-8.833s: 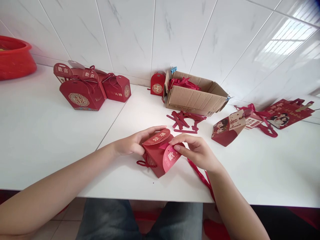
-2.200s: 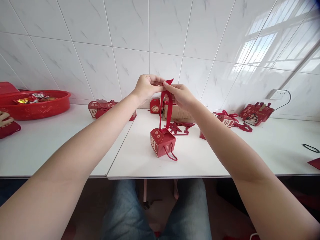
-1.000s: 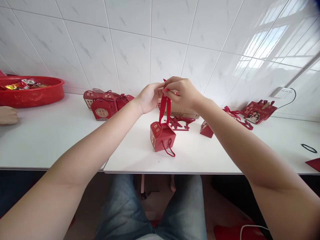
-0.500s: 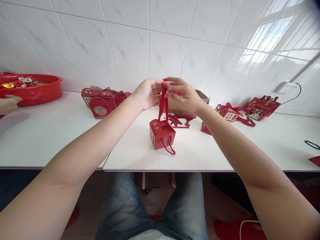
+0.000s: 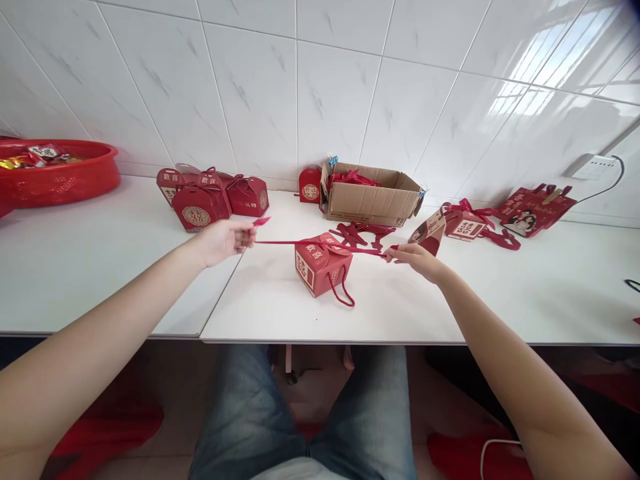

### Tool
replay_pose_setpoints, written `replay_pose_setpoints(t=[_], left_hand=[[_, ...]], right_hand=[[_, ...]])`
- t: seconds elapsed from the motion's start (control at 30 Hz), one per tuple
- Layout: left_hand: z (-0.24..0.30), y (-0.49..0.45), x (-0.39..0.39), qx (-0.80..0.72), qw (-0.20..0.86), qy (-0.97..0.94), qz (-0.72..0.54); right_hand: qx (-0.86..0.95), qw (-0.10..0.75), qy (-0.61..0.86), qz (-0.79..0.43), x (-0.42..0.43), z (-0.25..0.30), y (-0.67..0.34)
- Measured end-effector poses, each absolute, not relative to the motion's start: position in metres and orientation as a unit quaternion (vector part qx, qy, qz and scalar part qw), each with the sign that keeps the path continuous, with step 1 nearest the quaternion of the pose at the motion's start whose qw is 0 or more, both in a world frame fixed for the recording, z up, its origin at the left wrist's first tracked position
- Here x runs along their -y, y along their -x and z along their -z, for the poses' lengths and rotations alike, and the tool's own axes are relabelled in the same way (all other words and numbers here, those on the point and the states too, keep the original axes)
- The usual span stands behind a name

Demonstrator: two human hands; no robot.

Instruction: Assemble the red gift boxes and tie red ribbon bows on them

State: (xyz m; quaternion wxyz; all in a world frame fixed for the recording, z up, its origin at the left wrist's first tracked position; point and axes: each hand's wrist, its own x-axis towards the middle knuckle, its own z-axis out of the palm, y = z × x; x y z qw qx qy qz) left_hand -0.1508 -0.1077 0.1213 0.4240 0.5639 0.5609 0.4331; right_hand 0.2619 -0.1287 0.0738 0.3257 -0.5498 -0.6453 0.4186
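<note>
While the left hand [image 5: 227, 241] pinches one end of the red ribbon [image 5: 275, 243] and the right hand [image 5: 413, 259] grips the other, fingers closed on both sides, the ribbon runs taut across the top of the small red box [image 5: 320, 273], which stands on the white table [image 5: 270, 310] between them. The step in hand looks like pulling a knot snug over the flaps [image 5: 316, 253]; the next move seems to call for even tension, so the box neither tips nor buckles
</note>
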Motion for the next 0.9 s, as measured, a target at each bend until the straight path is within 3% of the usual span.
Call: replay_pose_setpoints(t=[0.07,0.13,0.23,0.33,0.43,0.6,0.9], left_hand=[[-0.107,0.151,0.111,-0.587,0.444,-0.549,-0.396],[-0.099,0.144,0.114,-0.620,0.391,-0.544,-0.408],[-0.098,0.120,0.125,-0.640,0.231,-0.577,-0.452],[-0.097,0.089,0.140,-0.575,0.159,-0.711,-0.373],[-0.090,0.062,0.148,-0.528,0.174,-0.764,-0.327],[-0.079,0.050,0.141,-0.508,0.253,-0.756,-0.326],[-0.081,0.066,0.128,-0.446,0.362,-0.764,-0.293]], right_hand=[[0.625,0.344,0.521,-0.468,0.127,-0.070,-0.260],[0.600,0.386,0.508,-0.483,0.122,-0.072,-0.252],[0.594,0.461,0.540,-0.379,0.115,-0.084,-0.233],[0.686,0.447,0.494,-0.293,0.111,-0.095,-0.208],[0.791,0.344,0.406,-0.302,0.109,-0.100,-0.183],[0.847,0.201,0.408,-0.277,0.104,-0.102,-0.158],[0.859,0.199,0.373,-0.289,0.105,-0.098,-0.166]])
